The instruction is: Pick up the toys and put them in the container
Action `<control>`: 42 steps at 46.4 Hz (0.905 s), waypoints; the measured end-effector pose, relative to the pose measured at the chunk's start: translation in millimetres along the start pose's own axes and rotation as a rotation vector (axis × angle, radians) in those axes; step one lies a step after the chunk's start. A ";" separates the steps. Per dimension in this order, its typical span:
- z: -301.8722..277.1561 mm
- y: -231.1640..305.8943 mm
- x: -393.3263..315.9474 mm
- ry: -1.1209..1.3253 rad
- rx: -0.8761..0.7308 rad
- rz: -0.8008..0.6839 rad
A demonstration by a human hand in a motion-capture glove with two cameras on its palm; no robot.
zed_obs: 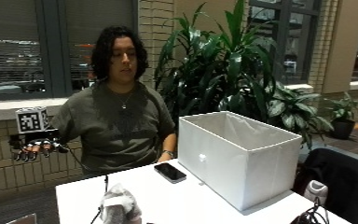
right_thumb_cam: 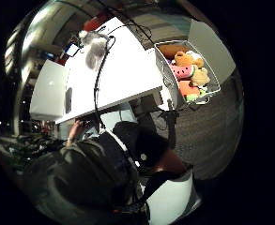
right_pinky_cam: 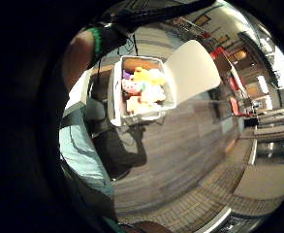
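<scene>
So the gloved right hand (zed_obs: 35,150) was held out to the person's side, off the table (zed_obs: 167,198), fingers hanging relaxed and holding nothing. The toys (right_thumb_cam: 189,75) sat in a basket (right_thumb_cam: 167,82) on the floor, below and well apart from it.

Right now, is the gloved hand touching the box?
Apart. The outside view shows the gloved hand raised off to the side, well away from the box on the table.
</scene>
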State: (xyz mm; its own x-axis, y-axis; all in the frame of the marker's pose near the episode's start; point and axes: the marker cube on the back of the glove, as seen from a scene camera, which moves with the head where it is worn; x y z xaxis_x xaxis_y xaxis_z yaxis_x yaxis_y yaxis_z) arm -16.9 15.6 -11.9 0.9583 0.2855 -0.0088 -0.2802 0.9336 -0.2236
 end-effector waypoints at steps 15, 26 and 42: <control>-9.1 -2.8 -13.8 -0.014 -0.171 0.180; -6.7 -29.4 -25.8 -0.059 -0.109 0.165; 24.3 -158.7 -106.0 -0.282 -0.103 -0.013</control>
State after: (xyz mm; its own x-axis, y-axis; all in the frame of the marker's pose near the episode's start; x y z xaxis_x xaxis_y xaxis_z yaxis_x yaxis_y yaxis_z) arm -75.3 -157.5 48.2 0.9043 0.3363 0.2629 -0.2473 0.9147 -0.3195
